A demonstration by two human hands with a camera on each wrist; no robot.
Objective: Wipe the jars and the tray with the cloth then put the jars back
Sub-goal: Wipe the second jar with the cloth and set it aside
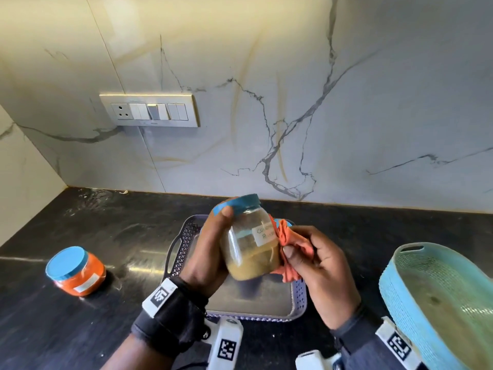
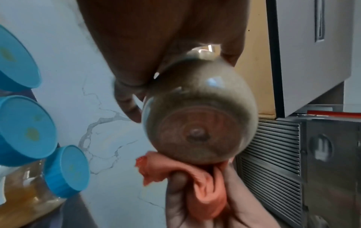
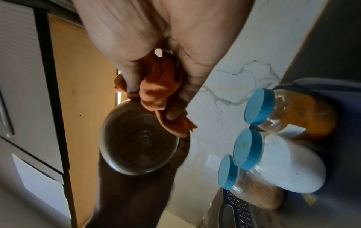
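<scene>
My left hand point(image 1: 213, 244) grips a clear jar point(image 1: 248, 244) of brown powder with a blue lid and a white label, tilted above the purple perforated tray point(image 1: 300, 297). My right hand point(image 1: 312, 260) holds a bunched orange cloth point(image 1: 292, 249) and presses it against the jar's right side. The left wrist view shows the jar's round base point(image 2: 197, 128) with the cloth point(image 2: 203, 185) under it. In the right wrist view the cloth point(image 3: 162, 92) lies over the rim of the jar's base point(image 3: 138, 146). Three more blue-lidded jars point(image 3: 254, 146) stand together near the wall.
An orange-filled jar point(image 1: 77, 271) with a blue lid stands alone on the black counter point(image 1: 106, 329) to the left. A teal woven basket point(image 1: 432, 297) sits at the right. A marble wall with a switch plate point(image 1: 149, 110) backs the counter.
</scene>
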